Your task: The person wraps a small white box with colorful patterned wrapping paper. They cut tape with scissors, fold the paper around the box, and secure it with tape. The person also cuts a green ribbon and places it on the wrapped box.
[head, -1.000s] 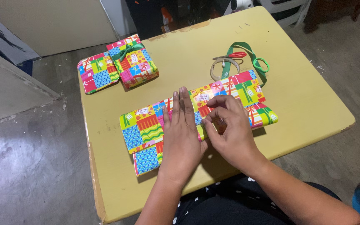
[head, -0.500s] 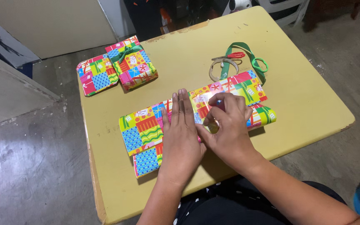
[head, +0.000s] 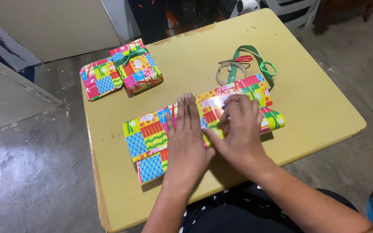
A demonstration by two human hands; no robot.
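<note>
A long sheet of bright patchwork wrapping paper (head: 152, 133) lies folded across the front of the yellow table (head: 307, 108). My left hand (head: 187, 142) rests flat on its middle, fingers together, pressing it down. Beside it, my right hand (head: 238, 131) lies on the paper too, fingers curled and fingertips pressing near a shiny strip of clear tape on the fold. Whether the fingers pinch anything is hidden.
A clear tape roll (head: 231, 71), red-handled scissors (head: 240, 59) and green ribbon (head: 264, 64) lie just beyond the paper. Two wrapped parcels (head: 121, 71) sit at the far left corner, one tied with green ribbon. Grey floor surrounds the table.
My right hand's fingers have slid a little left along the paper's fold. The left hand has stayed flat in place.
</note>
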